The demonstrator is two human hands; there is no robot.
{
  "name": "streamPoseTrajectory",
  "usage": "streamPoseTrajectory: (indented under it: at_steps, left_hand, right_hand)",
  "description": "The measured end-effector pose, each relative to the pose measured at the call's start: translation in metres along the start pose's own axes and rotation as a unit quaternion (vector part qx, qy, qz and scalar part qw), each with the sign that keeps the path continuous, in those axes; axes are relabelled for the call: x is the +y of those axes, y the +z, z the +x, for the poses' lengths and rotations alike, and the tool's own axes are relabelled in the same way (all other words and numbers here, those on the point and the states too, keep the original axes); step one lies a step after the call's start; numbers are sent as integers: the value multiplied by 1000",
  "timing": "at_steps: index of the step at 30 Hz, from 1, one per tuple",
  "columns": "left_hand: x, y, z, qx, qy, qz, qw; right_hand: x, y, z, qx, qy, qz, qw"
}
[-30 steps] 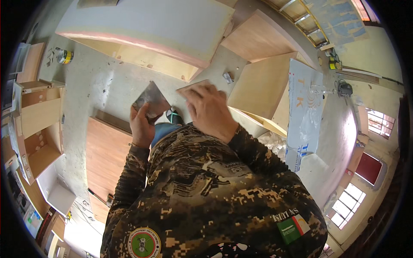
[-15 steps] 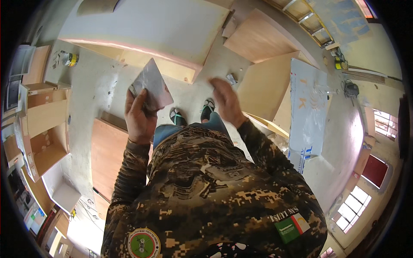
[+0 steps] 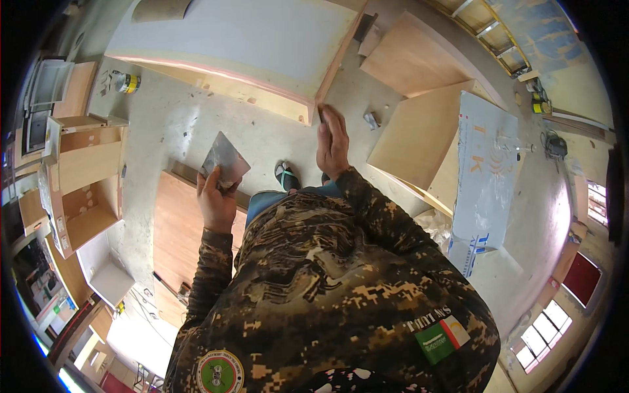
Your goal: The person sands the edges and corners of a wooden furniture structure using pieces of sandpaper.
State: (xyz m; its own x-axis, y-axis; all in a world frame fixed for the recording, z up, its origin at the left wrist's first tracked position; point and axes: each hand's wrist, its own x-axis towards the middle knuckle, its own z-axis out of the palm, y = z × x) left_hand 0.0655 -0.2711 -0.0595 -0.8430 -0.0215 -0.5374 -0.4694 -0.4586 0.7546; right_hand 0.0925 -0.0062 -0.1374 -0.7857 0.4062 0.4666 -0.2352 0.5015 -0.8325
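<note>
My left hand (image 3: 217, 204) is closed on a flat grey plate (image 3: 225, 159), roughly diamond-shaped from here, with the thumb on top and the fingers partly hidden beneath. The plate is tilted upward, away from my body. My right hand (image 3: 333, 145) has its fingers stretched out and held together, at the near right corner of a large box-like wooden piece (image 3: 229, 49) with a pale grey top. A dark patch shows beside the fingertips, and I cannot tell whether it is a thing or a shadow. The fingers seem to touch the corner edge.
A wooden panel (image 3: 190, 229) lies by my left leg. To the right stand a plywood box (image 3: 419, 134) and a film-covered light blue panel (image 3: 485, 177). Open wooden cabinets (image 3: 88, 190) stand at the left, a can (image 3: 126, 83) behind them. A small crumpled item (image 3: 371, 120) lies on the floor.
My right hand has come forward to the corner of the wooden piece. The left hand and its plate have dropped lower and closer to me. The whole view has shifted slightly.
</note>
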Motion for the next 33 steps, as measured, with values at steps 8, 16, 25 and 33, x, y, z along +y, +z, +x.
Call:
streamPoseTrajectory:
  at_steps: [8, 16, 25, 33]
  left_hand:
    - [-9, 53, 0, -109, 162, 184, 963]
    - [-15, 82, 7, -199, 297, 286, 889]
    - [24, 86, 11, -69, 389, 260, 881]
    - [10, 40, 16, -57, 287, 258, 921]
  right_hand:
    - [-61, -55, 9, -226, 74, 40, 970]
    - [-103, -62, 48, -297, -89, -221, 925]
    - [-50, -58, -3, -359, -13, -83, 929]
    - [30, -6, 33, 51, 45, 72, 995]
